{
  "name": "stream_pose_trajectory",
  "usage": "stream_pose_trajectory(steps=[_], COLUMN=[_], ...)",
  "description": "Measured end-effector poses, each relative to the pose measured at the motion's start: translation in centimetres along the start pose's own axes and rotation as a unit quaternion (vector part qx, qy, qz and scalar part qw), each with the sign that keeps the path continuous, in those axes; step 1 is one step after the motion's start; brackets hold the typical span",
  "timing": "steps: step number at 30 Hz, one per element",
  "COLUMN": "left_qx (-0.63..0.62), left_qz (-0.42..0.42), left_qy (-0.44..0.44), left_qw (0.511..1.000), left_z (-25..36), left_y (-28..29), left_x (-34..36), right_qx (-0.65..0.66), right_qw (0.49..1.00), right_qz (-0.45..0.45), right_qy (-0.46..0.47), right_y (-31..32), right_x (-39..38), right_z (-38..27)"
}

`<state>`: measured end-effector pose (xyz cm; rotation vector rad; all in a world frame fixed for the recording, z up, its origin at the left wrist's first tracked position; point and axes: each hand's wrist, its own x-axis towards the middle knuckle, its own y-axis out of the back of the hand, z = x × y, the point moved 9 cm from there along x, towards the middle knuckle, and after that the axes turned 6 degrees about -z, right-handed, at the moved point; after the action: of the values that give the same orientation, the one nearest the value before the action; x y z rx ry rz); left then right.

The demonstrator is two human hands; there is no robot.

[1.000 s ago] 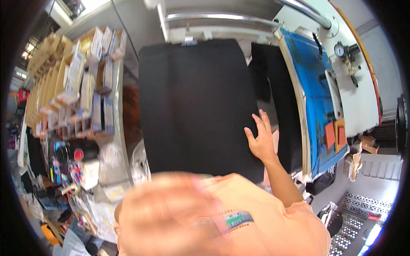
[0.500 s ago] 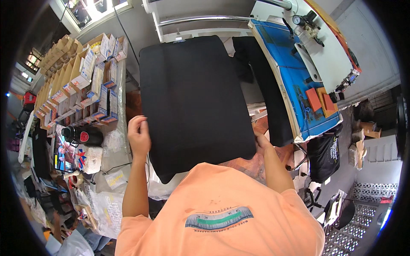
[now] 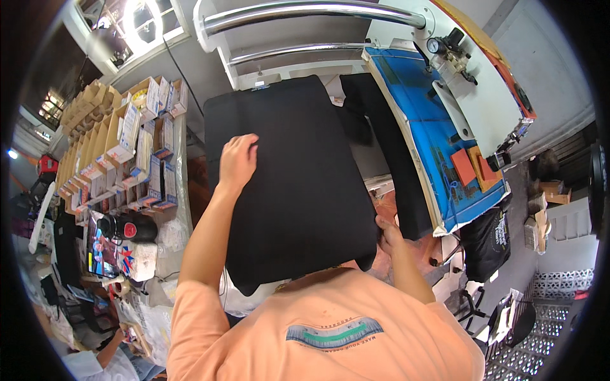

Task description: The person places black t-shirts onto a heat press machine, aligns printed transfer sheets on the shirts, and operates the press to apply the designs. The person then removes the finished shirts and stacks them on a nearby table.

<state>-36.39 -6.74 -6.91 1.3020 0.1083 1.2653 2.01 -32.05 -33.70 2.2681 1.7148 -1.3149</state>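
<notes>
A large black cloth piece [image 3: 295, 171], smooth on top, lies stretched over a board in front of me. My left hand [image 3: 238, 159] is over its left part, fingers loosely curled with nothing visible in them; contact with the cloth is unclear. My right hand [image 3: 387, 230] grips the lower right edge of the cloth, thumb on top and other fingers partly hidden. A second black cloth strip [image 3: 397, 152] hangs to the right, beside a blue screen-like platen [image 3: 419, 114] carrying orange pads [image 3: 463, 166].
A press machine [image 3: 483, 108] with gauge and chrome bars [image 3: 311, 14] stands behind and right. Left, a table holds cardboard boxes [image 3: 119, 136], a lit tablet [image 3: 101, 247] and a black jug [image 3: 136, 230]. Another person's arm [image 3: 108, 349] shows at lower left. A black bag [image 3: 483, 241] hangs at right.
My left hand has risen from the cloth's lower left side to over its upper left part. My right hand moved down from the right side and closed on the lower edge.
</notes>
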Motion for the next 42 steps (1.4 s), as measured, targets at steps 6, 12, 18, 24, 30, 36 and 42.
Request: stream_pose_trajectory(steps=[6, 12, 18, 24, 30, 36, 42], left_qx=[0.015, 0.072, 0.068, -0.077, -0.576, -0.669, -0.565], left_qz=[-0.037, -0.137, -0.018, 0.188, -0.078, 0.08, -0.037], left_qy=[-0.011, -0.037, -0.019, 0.335, 0.684, 0.552, 0.582], left_qw=[0.999, 0.987, 0.997, 0.92, 0.442, 0.491, 0.584], left_z=[-2.7, -2.5, -2.7, -15.4, -6.5, -10.3, -9.8], left_y=[-7.8, -9.9, -6.3, 5.3, -5.0, 0.8, 5.3], left_x=[6.2, 8.1, 7.9, -9.9, -31.5, -40.4, -41.2], right_qx=[-0.001, 0.002, -0.002, 0.054, 0.056, 0.08, 0.018], right_qw=[0.998, 0.999, 1.0, 0.997, 0.998, 0.991, 0.99], right_qz=[0.025, 0.008, 0.007, 0.011, 0.023, 0.001, 0.042], right_qy=[-0.052, -0.042, -0.028, 0.046, 0.021, 0.104, 0.135], right_y=[-0.5, -1.0, -1.3, -0.2, -2.1, -2.1, -1.6], right_x=[-1.5, -1.3, -1.5, -1.9, -3.0, -3.5, -2.8], right_z=[1.1, 0.9, 0.0, -2.2, -4.4, -7.0, -7.4])
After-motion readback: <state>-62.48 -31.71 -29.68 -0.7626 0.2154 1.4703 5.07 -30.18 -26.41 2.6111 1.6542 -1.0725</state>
